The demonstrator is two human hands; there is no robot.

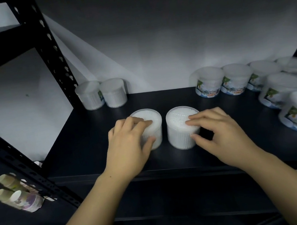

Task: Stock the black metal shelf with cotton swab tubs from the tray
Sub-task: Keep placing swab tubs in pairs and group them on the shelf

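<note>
A broad bare stretch of the black metal shelf (83,139) lies open along the back wall, between two tubs at the rear left (102,95) and a crowded cluster of labelled tubs at the right (265,85); two tubs at mid-shelf (164,127), a narrow gap between them, stand in front of that stretch; the perforated upright post (55,54) bounds the left; the front edge lies open on both sides of the pair.

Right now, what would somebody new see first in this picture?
Two hands in the middle: the left hand grips one tub, and the right hand grips another tub, both standing on the black shelf. More tubs crowd the right end, and two tubs stand back left.
</note>
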